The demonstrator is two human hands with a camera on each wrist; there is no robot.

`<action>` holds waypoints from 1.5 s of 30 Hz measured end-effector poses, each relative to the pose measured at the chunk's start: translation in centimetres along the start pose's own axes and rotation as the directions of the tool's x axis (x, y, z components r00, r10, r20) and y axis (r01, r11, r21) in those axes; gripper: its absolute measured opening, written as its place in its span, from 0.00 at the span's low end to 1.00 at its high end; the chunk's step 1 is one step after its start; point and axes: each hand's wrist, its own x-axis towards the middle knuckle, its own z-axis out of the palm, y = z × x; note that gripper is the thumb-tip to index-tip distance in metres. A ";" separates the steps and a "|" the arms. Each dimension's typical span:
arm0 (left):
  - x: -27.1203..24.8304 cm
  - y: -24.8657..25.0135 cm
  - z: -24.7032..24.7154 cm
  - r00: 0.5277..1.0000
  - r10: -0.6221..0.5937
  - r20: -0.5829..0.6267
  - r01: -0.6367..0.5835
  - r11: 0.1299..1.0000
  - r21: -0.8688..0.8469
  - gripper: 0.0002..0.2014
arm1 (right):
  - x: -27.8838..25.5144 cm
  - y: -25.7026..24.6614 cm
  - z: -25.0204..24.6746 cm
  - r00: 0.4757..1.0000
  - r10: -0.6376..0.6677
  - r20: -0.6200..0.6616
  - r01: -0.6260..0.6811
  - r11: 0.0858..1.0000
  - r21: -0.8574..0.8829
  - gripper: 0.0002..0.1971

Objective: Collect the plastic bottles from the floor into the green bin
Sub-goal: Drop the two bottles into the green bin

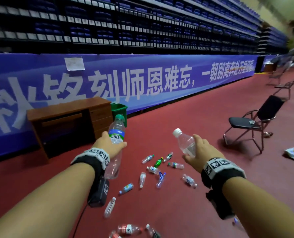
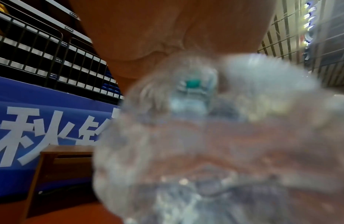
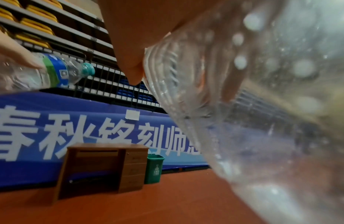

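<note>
Red floor (image 1: 185, 117) runs along a blue banner (image 1: 142, 79) under dark tiers of seats in the head view. At centre left of the frame a brown table (image 1: 70, 117) stands against the banner, with the green bin (image 1: 119, 109) just beside its right end. The left hand (image 1: 111, 146) grips a green-capped bottle (image 1: 116, 133) upright, and the right hand (image 1: 201, 152) holds a white-capped bottle (image 1: 185, 141) tilted left. Below them, many loose bottles (image 1: 157, 169) lie scattered on the floor; a folding chair (image 1: 253, 122) stands at right.

From the left wrist, the green-capped bottle (image 2: 205, 136) is a blur filling the frame under the palm.

From the right wrist, fingers (image 3: 130, 57) wrap the clear bottle (image 3: 244, 106); the green bin (image 3: 154, 168) sits at lower centre.
</note>
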 end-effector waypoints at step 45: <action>120.4 6.7 8.9 0.935 -0.068 -0.348 0.042 0.996 -0.082 0.35 | 123.5 -40.7 21.8 0.879 -0.455 -0.144 0.470 0.878 0.090 0.36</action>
